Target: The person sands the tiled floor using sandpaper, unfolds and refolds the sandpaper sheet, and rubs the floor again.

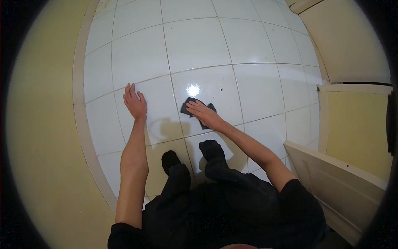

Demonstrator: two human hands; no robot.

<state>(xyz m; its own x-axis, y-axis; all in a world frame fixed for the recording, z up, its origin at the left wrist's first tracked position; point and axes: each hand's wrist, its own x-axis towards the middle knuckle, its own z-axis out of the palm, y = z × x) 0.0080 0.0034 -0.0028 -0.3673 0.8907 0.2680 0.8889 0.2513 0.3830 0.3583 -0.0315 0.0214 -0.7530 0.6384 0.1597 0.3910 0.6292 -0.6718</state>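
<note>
My right hand [207, 116] presses a dark grey cloth [184, 108] against the white tiled floor [199, 41], its fingers stretched over the fabric. The cloth is bunched, with folds showing on both sides of the hand and below it. To the left, my left hand [135, 103] is open and holds nothing. Its fingers point forward, and it appears to rest on a tile near a grout line.
Small dark specks [221, 89] lie on the tile ahead of the cloth. My socked feet [211, 148] are just behind it. A yellowish wall [45, 124] runs along the left. At the right are an open door [331, 178] and a pale panel [348, 41].
</note>
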